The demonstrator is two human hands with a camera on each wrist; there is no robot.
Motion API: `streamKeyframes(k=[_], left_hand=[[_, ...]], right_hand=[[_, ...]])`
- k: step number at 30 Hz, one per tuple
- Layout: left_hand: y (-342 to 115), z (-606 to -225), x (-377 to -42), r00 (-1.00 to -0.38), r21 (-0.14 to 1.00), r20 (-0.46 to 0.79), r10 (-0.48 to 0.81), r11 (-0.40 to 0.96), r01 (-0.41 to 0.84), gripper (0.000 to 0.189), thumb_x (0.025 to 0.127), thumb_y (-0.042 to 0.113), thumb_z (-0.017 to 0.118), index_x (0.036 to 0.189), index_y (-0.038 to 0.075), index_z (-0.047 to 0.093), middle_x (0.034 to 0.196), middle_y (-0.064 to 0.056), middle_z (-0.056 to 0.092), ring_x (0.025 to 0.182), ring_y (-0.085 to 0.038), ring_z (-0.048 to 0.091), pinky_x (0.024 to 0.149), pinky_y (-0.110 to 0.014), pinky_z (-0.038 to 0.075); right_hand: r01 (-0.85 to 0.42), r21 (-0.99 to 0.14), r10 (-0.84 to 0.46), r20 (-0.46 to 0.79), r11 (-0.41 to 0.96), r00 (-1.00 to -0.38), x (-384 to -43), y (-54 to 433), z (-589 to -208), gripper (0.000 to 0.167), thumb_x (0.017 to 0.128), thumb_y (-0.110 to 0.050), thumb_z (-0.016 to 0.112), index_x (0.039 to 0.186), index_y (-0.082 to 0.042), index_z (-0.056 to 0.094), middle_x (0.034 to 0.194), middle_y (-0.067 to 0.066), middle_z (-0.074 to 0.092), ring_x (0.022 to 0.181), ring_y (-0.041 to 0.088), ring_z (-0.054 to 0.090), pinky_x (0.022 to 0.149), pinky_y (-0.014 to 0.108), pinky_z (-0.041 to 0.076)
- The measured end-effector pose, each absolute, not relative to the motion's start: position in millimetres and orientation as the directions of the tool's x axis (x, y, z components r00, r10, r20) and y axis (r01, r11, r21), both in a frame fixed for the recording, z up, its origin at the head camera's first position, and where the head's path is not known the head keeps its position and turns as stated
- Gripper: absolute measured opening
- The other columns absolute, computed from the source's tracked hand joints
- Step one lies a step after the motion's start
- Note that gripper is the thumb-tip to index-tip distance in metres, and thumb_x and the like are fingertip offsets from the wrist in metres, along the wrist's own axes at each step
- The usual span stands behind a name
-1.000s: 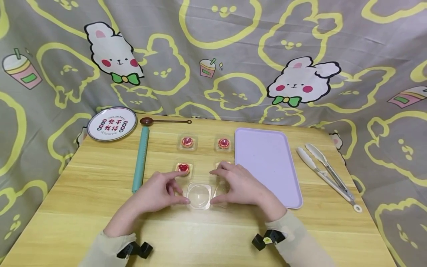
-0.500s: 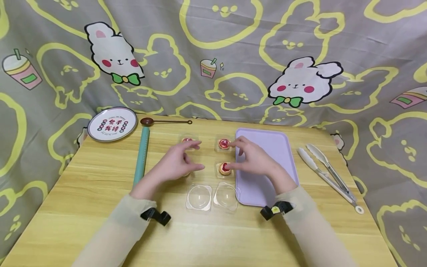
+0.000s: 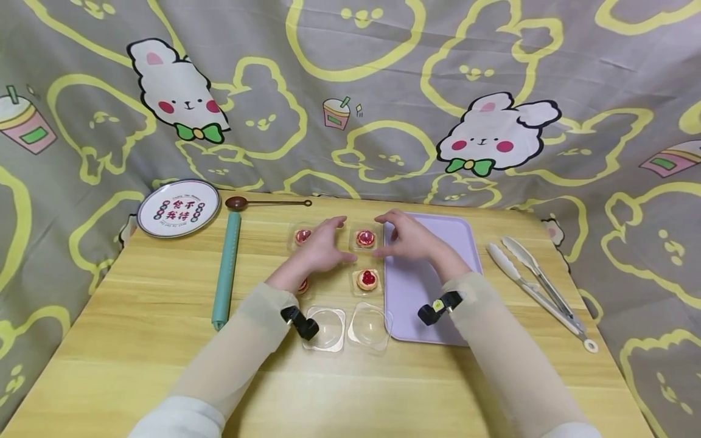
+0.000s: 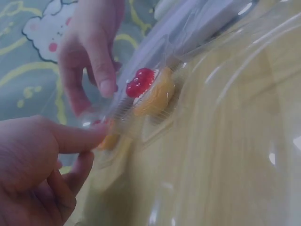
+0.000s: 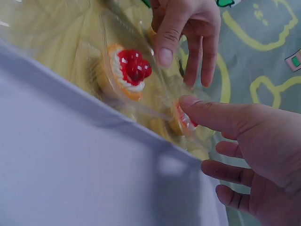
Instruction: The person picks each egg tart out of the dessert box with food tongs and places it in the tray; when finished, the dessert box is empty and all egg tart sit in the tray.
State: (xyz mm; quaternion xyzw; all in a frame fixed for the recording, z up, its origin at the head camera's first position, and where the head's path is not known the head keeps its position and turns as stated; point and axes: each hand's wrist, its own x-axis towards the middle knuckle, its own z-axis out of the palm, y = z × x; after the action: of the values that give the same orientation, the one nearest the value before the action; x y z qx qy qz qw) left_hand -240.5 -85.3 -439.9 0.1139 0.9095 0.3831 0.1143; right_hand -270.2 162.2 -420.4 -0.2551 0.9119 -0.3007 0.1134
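Several small tarts with red topping sit in clear plastic boxes. My left hand (image 3: 323, 246) and right hand (image 3: 413, 242) flank the far right tart (image 3: 365, 238), thumbs and fingers spread apart along its box's sides. Whether the fingertips touch that box is unclear. A front right tart (image 3: 367, 280) with red berries and white cream lies nearer me. Behind my left hand, the far left tart (image 3: 302, 236) is partly covered, and my left wrist hides most of the front left tart (image 3: 303, 286). Two clear domed lids, the left lid (image 3: 331, 333) and right lid (image 3: 370, 328), lie closest to me.
A lilac tray (image 3: 397, 322) lies right of the boxes, under my right forearm. Tongs (image 3: 539, 292) rest farther right. On the left are a teal roll (image 3: 227, 271), a white plate (image 3: 177, 208) and a dark spoon (image 3: 237, 204). A patterned curtain (image 3: 383, 146) hangs behind the table.
Both hands have moved away from the near lids to the far right tart's box. The left hand has also shifted right, past the left-hand tarts. The lids stay on the table.
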Motion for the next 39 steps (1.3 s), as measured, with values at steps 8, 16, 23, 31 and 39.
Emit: streamKeyframes(k=[8,16,23,31,39], left_hand=[[-72,-442,-256,-0.938,0.703,-0.166,0.304,0.703,0.103,0.101,0.082,0.021,0.093,0.163,0.002,0.035,0.159,-0.02,0.046,0.148,-0.038,0.041,0.125,-0.048,0.029],[-61,-451,-257,-0.944,0.74,-0.159,0.29,0.668,0.081,0.095,0.081,0.011,0.092,0.158,-0.001,0.038,0.15,-0.019,0.054,0.142,-0.038,0.048,0.123,-0.045,0.033],[-60,-454,-255,-0.941,0.725,-0.168,0.295,0.684,0.085,0.078,0.083,0.014,0.091,0.146,-0.001,0.048,0.14,-0.022,0.053,0.132,-0.037,0.054,0.119,-0.045,0.039],[-62,-451,-257,-0.926,0.766,-0.188,0.328,0.639,0.071,0.075,0.087,0.013,0.088,0.151,0.011,0.048,0.137,-0.017,0.056,0.128,-0.036,0.056,0.116,-0.049,0.042],[-63,-454,-261,-0.926,0.754,-0.197,0.322,0.654,0.067,0.071,0.082,0.018,0.093,0.143,0.009,0.058,0.132,-0.014,0.06,0.124,-0.031,0.058,0.113,-0.044,0.044]], right_hand=[[-0.394,-0.631,-0.552,-0.065,0.668,-0.831,-283,159,-431,0.085,0.079,-0.024,0.097,0.145,0.008,0.055,0.129,0.021,0.062,0.086,0.023,0.064,0.079,0.038,0.055],[-0.402,-0.628,-0.577,-0.092,0.666,-0.812,-286,154,-431,0.088,0.076,-0.02,0.098,0.145,0.013,0.054,0.117,0.021,0.061,0.086,0.027,0.062,0.079,0.039,0.053],[-0.438,-0.62,-0.611,-0.085,0.65,-0.787,-289,154,-433,0.086,0.073,-0.019,0.1,0.141,0.012,0.058,0.112,0.021,0.058,0.086,0.027,0.061,0.078,0.037,0.053],[-0.4,-0.654,-0.593,-0.095,0.643,-0.799,-291,159,-436,0.084,0.073,-0.018,0.1,0.14,0.01,0.06,0.115,0.019,0.06,0.086,0.026,0.062,0.077,0.037,0.054],[-0.377,-0.665,-0.584,-0.11,0.644,-0.804,-291,160,-437,0.083,0.07,-0.018,0.102,0.137,0.008,0.06,0.114,0.015,0.057,0.086,0.024,0.06,0.076,0.037,0.053]])
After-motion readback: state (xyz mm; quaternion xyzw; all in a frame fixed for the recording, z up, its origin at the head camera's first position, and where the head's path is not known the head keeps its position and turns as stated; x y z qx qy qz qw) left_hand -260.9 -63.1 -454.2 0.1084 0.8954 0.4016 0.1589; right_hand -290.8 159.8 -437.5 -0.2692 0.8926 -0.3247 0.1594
